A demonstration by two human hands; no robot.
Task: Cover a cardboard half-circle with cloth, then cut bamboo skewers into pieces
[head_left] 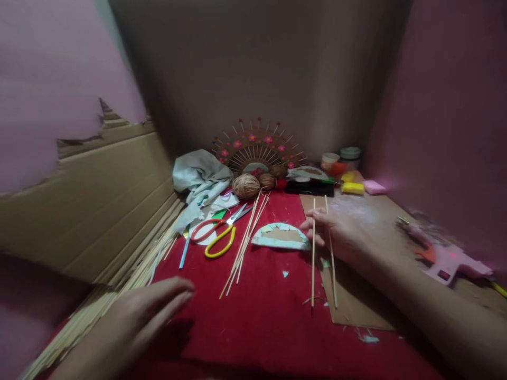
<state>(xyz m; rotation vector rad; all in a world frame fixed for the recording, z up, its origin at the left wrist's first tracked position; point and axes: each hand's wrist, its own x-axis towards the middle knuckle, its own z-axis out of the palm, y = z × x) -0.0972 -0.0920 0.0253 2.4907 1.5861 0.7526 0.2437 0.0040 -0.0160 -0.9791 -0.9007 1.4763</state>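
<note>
My right hand [328,229] holds a thin wooden stick [313,264] upright between its fingers, beside a semicircular card piece [281,237] with a pale wrapped rim. A second stick [331,264] runs past the same hand on its right; whether it is gripped cannot be told. Low on the left, my left hand [158,309] hovers over the red cloth [245,327] with its fingers slightly apart and nothing in them. Several loose sticks [243,248] lie between the hands, next to scissors [220,237] with red and yellow handles.
A pink glue gun [449,258] lies at the right, near a cardboard sheet [360,303]. Twine balls [246,186], a decorated fan [259,145] and grey cloth [202,171] stand at the back. Cardboard [91,200] and long sticks [79,327] line the left.
</note>
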